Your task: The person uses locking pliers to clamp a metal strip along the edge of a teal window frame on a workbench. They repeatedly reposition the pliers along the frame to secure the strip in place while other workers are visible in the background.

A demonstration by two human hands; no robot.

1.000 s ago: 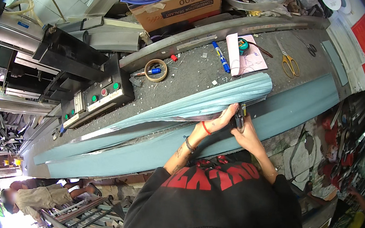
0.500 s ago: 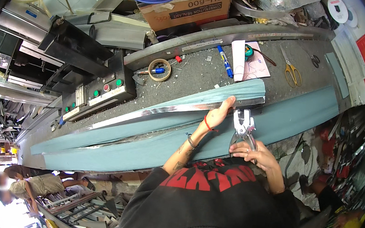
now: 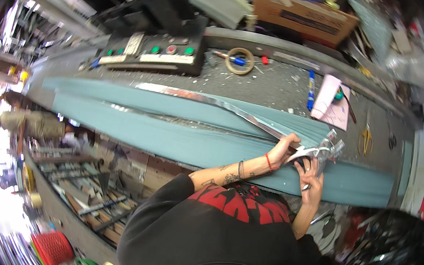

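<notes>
In my left hand (image 3: 284, 150) is the near end of a thin shiny metal strip (image 3: 255, 120), with thumb and fingers closed round it. The strip runs left along a blue-grey pleated sheet (image 3: 271, 114). My right hand (image 3: 312, 181) grips heavy silver pliers (image 3: 328, 148) by the handles, close beside my left hand. Their jaws are over the sheet's right end, blurred; I cannot tell whether they touch the strip. A second long blue-grey sheet (image 3: 179, 143) lies along the bench's near side, under my wrists.
Behind the sheets are a tape roll (image 3: 240, 61), a blue marker (image 3: 311, 90), pink paper (image 3: 337, 109) and yellow-handled scissors (image 3: 366, 139). A machine's button panel (image 3: 168, 54) stands at the back left. Two people (image 3: 40, 126) are at the far left, beside metal offcuts (image 3: 96, 187).
My view has turned, so the bench things sit further right. My hands have come together, with the pliers moved up beside my left hand and tilted; the lifted sheet end is lower.
</notes>
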